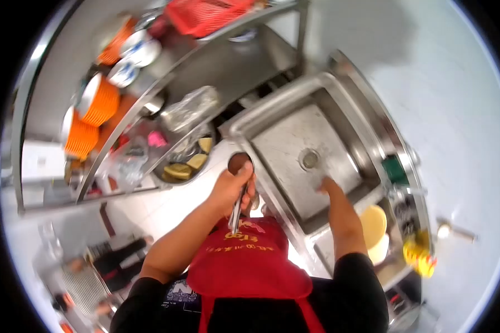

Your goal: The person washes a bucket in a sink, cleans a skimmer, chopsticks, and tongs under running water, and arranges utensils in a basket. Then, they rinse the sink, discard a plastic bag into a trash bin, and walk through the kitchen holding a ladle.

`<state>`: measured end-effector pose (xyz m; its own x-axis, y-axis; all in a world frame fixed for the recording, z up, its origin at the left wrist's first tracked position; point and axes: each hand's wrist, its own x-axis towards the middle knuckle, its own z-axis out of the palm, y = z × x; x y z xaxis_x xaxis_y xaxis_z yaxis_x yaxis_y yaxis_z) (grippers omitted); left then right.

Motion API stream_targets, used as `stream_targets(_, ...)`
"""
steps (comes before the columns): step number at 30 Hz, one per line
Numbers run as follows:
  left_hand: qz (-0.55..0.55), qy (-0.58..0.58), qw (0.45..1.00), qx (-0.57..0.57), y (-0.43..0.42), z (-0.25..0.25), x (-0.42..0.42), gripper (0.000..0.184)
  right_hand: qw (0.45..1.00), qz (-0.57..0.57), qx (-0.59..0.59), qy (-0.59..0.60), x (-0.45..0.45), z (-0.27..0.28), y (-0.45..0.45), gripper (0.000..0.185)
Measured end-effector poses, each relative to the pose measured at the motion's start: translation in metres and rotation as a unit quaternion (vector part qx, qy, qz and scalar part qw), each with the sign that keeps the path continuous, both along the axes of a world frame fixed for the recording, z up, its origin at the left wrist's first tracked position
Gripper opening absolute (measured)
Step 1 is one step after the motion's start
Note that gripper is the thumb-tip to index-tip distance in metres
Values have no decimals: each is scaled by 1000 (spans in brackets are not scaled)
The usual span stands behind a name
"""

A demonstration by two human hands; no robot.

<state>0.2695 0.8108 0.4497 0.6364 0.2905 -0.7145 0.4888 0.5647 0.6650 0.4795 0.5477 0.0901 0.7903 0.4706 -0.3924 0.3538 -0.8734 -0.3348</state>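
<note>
My left hand (233, 191) is closed around the metal handle of a ladle (240, 162), held in front of the red apron (250, 261) beside the sink's near-left rim. The ladle's round bowl looks dark reddish-brown inside, and its handle points down toward my body. Over the steel sink (283, 166), near the drain (309, 159), my right hand (329, 188) reaches into the basin. Motion smears its fingers, so whether it holds anything cannot be seen.
At left, a steel shelf (189, 72) holds stacked orange bowls (101, 100), a red basket (205, 14) and a plastic-wrapped bundle (191, 108). A metal basin (178, 172) with yellowish pieces sits low. Yellow containers (374, 225) stand right of the sink. Another person (119, 261) is at lower left.
</note>
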Motion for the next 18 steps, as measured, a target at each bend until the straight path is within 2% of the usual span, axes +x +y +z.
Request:
stream_targets(1,7,-5,1000,25,8,-7,-19,38,996,-74,-13,40,-15,13,5,45)
stream_targets(3,55,27,998,6,26,-10,-61,38,987,-153,50,-8,-17,33,19,54)
stream_targets(4,118,83,989,12,31,-14,-79,38,984,-134,114,-41,-9,52,23,42)
stream_targets(5,172,54,984,-12,38,-25,-102,37,976,-110,174,-72,0,73,28,31)
stream_targets(7,210,48,976,-11,47,-21,-130,37,936,-74,258,-229,26,159,47,17)
stream_targets(9,254,27,967,-4,46,-12,-153,36,893,-87,372,-238,26,268,66,17)
stream_targets(11,290,10,957,1,49,-10,-175,36,840,-67,423,-333,23,320,81,16)
stream_targets(14,339,8,940,-27,51,-12,-206,35,860,-60,379,-338,27,284,85,20)
stream_targets(15,349,-6,936,-36,52,-11,-220,34,928,49,177,-325,82,145,38,5)
stream_targets(16,356,-22,933,-46,53,-10,-235,34,977,83,-68,-184,69,79,19,49)
stream_targets(17,362,-31,931,-46,55,-10,-251,34,975,88,-65,-193,43,98,17,49)
stream_targets(18,374,-23,926,-50,56,-8,-269,33,988,36,-136,-70,9,115,21,78)
